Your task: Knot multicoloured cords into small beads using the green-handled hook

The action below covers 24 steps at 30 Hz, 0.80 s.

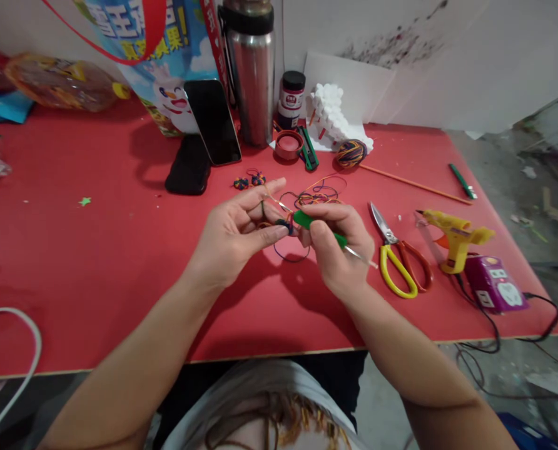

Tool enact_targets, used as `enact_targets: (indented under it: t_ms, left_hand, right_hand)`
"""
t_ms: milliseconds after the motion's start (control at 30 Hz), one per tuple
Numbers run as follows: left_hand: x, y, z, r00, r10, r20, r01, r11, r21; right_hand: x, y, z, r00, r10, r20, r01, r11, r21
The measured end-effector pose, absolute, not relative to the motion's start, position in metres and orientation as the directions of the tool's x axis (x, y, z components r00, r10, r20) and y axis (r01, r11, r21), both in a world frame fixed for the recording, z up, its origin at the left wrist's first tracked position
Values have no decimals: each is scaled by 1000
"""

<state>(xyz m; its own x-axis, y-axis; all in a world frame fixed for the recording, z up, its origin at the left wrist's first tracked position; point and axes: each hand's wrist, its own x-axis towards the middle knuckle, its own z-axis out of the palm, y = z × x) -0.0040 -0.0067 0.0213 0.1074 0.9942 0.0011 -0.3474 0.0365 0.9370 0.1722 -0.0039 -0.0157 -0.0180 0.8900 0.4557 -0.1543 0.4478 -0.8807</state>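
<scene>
Between thumb and fingers, my left hand (236,231) pinches a small dark crocheted piece (286,226), with yarn running over the raised index finger. My right hand (342,244) is closed around the green handle of a crochet hook (321,228). Its metal tip meets the yarn by the left fingertips; the exact stitch is too small to make out. Loose multicoloured yarn (319,195) lies in loops just beyond the hands, and one strand hangs below them. Two small knotted yarn balls (249,181) rest behind my left hand.
Scissors (396,253), a yellow glue gun (457,234) and a purple power box (495,283) lie right on the red table (119,281). At the back stand a phone (213,122), steel flask (252,81), dark jar (291,100) and printed bag (166,62). A yarn ball (351,153) sits near a green cutter (308,149).
</scene>
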Motion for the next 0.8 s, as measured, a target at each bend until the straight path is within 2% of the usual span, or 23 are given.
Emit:
enact_targets:
  t_ms: [67, 133, 200, 267, 367, 500, 800]
  left_hand:
    - [-11, -6, 24, 150, 989, -18, -346, 70, 936]
    - [-16, -7, 28, 194, 981, -28, -309, 88, 947]
    - [-19, -9, 30, 268, 963, -24, -244, 92, 965]
    - [-21, -12, 33, 335, 942, -10, -207, 84, 975]
    - [-20, -15, 38, 430, 903, 5, -180, 80, 980]
    - [-17, -17, 44, 470, 883, -10, -112, 71, 991]
    - [-18, -19, 44, 363, 931, -35, -1, 38, 999]
  right_hand:
    - [174, 5, -13, -151, 945, 289, -415, 205, -887]
    - [177, 13, -10, -306, 931, 200, -547, 0, -837]
    - [182, 20, -8, -436, 883, 176, -588, -131, -798]
    - [188, 25, -6, -526, 833, 171, -573, -198, -795]
    - [199, 31, -4, -589, 788, 178, -532, -212, -820]
    - [210, 36, 1, -601, 772, 209, -498, -157, -853]
    - [223, 36, 8, -498, 836, 229, -475, -43, -879]
